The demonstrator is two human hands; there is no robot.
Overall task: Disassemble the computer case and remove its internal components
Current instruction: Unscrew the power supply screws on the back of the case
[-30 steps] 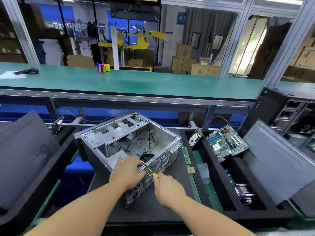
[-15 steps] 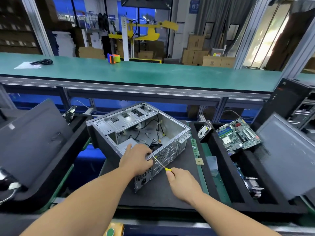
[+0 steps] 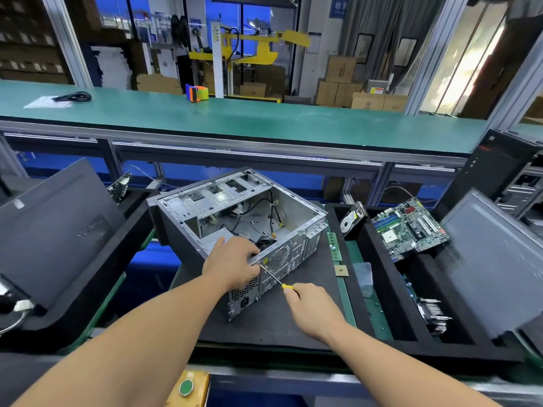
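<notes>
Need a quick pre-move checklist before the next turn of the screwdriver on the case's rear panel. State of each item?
1. Screwdriver gripped by right hand: ok, fingers closed round the yellow handle.
2. Tip seated in a screw on the rear panel: cannot tell, tip too small and partly behind the left hand.
3. Computer case braced: ok, left hand grips its rear top edge.
4. Case resting flat on the black foam mat: ok.
5. Loose cables inside clear of the work spot: ok, they lie deeper in the case.
6. Power supply freed: not ok, it sits in the case under the left hand.
</notes>
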